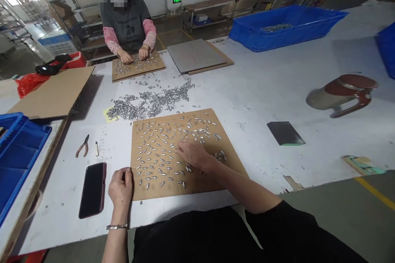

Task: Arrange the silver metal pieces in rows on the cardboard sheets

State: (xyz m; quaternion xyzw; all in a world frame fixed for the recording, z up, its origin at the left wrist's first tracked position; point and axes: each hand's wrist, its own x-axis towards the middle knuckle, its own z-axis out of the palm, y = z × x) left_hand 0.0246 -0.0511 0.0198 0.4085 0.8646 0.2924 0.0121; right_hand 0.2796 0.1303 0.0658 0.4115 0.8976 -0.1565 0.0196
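A brown cardboard sheet [182, 191] lies on the white table, with many small silvery pointed metal pieces [162, 171] spread over it. Toward its left they sit in loose rows; at the right they are more scattered. Over the middle of the sheet, my right hand [194, 154] has its fingers closed together among the pieces; its fingertips are too small to show what is between them. My left hand [120, 185] rests curled at the sheet's left edge, its fingertips partly hidden. Just beyond the sheet is a heap of the same pieces [154, 102].
A phone [92, 190], pliers [82, 146] and a small pale-handled tool [96, 148] lie at left. Blue bins [286, 33], a jug [342, 92] and a dark block [285, 133] stand around. Across the table, a person [128, 24] handles pieces on another cardboard [138, 72].
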